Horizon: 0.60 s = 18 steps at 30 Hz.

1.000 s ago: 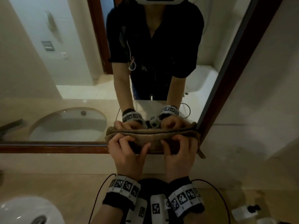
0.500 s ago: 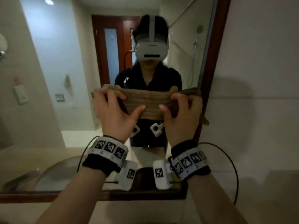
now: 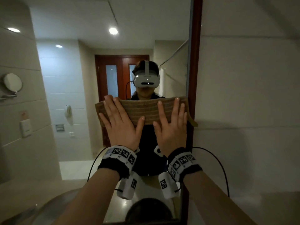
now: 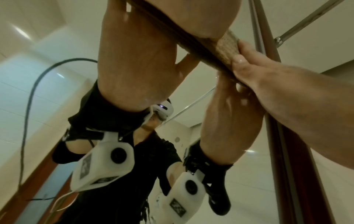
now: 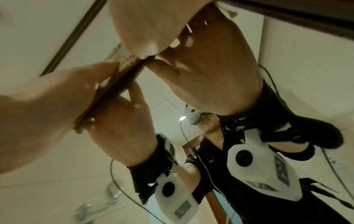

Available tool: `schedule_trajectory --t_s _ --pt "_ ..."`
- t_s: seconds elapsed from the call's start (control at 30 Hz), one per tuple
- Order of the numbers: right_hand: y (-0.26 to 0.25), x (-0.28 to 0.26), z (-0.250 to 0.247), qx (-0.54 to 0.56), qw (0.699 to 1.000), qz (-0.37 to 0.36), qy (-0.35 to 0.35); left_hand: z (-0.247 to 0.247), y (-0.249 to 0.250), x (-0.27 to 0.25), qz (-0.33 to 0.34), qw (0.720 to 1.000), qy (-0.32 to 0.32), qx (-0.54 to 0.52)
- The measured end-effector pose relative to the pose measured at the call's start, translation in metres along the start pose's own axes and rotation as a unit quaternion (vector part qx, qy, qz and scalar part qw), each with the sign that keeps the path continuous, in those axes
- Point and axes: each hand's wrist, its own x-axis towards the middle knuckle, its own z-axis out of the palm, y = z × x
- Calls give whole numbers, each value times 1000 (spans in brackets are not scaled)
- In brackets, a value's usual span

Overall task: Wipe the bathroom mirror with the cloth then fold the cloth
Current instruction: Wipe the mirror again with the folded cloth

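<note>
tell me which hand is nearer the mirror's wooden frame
Right. The right hand presses the cloth beside the frame; the left hand lies farther along it.

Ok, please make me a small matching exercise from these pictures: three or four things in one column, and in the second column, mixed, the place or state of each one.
Things:
1. cloth
2. left hand
3. right hand
4. mirror frame

Places or states:
a. dark wood, upright along the mirror's right edge
b. flat with straight fingers on the cloth's left part
c. brown folded band pressed against the glass
d. flat with straight fingers on the cloth's right part

Pairs: 1-c, 2-b, 3-d, 4-a
</note>
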Motion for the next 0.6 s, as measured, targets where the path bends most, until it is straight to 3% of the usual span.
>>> schedule_trajectory --t_s 0.17,0.27,0.4,0.6 --pt "-19 52 -19 -19 1000 20 -14 -18 2 61 17 999 12 44" --pt "-36 122 -40 -13 1000 10 12 -45 12 135 37 997 39 50" --pt "-57 216 -68 -15 999 21 45 -78 36 218 14 998 59 32" --pt "-61 237 -64 -42 994 21 95 -84 40 237 17 997 72 24"
